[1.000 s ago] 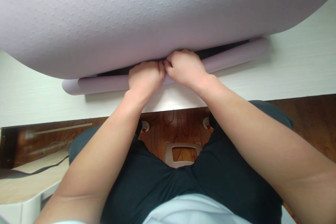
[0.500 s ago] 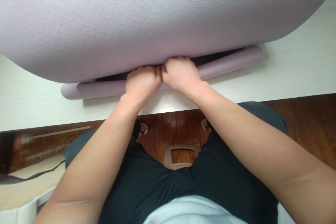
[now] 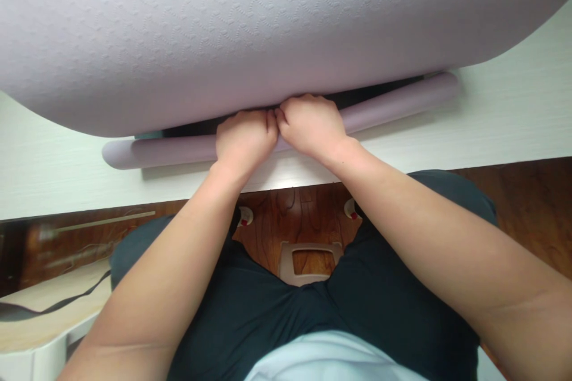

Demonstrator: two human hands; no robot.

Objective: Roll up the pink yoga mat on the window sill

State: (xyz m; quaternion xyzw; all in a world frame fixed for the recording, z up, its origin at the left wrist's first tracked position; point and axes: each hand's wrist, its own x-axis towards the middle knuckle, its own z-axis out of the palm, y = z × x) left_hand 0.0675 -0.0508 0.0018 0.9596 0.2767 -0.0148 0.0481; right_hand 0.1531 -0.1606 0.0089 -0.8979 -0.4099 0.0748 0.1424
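A lilac foam mat (image 3: 250, 30) with an embossed pattern arches over the white table (image 3: 504, 125) and fills the top of the view. Its near end is wound into a thin roll (image 3: 170, 152) lying across the table. My left hand (image 3: 245, 140) and my right hand (image 3: 310, 125) sit side by side at the middle of that roll, knuckles touching. Both are closed with fingers curled over the roll, under the overhanging sheet. The fingertips are hidden beneath the mat.
The table's front edge (image 3: 89, 208) runs just below my hands. Beneath it are my dark-trousered legs (image 3: 250, 303), a stool seat (image 3: 308, 262) and wooden floor (image 3: 527, 202). A light surface with a dark cable (image 3: 49, 303) lies at the lower left.
Both hands and the roll shifted slightly toward me and a little left after the first frame, then hardly moved. The grip stays the same throughout.
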